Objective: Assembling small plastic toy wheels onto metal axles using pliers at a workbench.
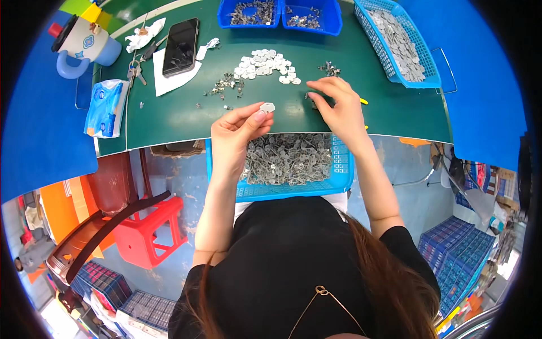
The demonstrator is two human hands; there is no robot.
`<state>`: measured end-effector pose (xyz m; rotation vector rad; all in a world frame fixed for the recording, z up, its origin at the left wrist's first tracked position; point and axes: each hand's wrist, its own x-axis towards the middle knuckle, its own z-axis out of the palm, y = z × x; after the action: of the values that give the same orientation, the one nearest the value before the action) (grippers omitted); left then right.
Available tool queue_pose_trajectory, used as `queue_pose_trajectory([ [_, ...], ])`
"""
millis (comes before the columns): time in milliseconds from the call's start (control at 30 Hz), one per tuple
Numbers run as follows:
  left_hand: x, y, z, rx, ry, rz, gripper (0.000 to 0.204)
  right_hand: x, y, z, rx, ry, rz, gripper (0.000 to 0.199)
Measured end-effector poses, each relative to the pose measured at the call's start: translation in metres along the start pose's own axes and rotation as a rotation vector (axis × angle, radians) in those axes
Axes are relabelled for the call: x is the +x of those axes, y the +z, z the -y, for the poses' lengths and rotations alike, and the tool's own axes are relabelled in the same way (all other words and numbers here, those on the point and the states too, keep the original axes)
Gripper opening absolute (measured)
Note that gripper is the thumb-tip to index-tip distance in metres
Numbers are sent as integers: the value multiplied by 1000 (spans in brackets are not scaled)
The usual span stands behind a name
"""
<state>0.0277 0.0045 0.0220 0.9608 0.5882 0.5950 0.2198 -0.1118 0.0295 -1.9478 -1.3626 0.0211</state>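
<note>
My left hand [240,125] pinches a small pale grey plate [267,107] between thumb and fingertips, above the table's near edge. To its right, my right hand [341,107] is curled with thumb and forefinger close together. A tiny dark bit shows at these fingertips, too small to make out. Beneath this hand lies a tool with yellow handle ends [364,101], mostly hidden. Beyond my hands are a heap of pale plates [262,63] and a scatter of small metal clips [226,85]. Another little pile of metal clips [329,69] sits just past my right hand.
Two blue bins [310,28] of small metal parts and a light-blue basket [432,76] of plates stand at the back. A basket [271,192] of assembled-looking pieces rests below the table edge. Leftward are a phone [180,48], keys [135,73], tissues [107,107] and a tumbler [84,45].
</note>
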Motion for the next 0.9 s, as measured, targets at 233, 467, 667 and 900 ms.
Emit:
queue_pose_trajectory([
  [233, -2, 12, -4, 66, 11, -9, 24, 0, 12, -15, -18, -4, 98, 17],
  [467, -7, 18, 2, 101, 177, -88, 23, -2, 4, 36, 346, 69, -83, 14],
  [667, -11, 29, 8, 111, 270, -87, 23, -13, 17, 66, 647, 186, -107, 16],
  [900, -14, 29, 13, 157, 400, -80, 22, -14, 20, 71, 608, 214, -154, 13],
])
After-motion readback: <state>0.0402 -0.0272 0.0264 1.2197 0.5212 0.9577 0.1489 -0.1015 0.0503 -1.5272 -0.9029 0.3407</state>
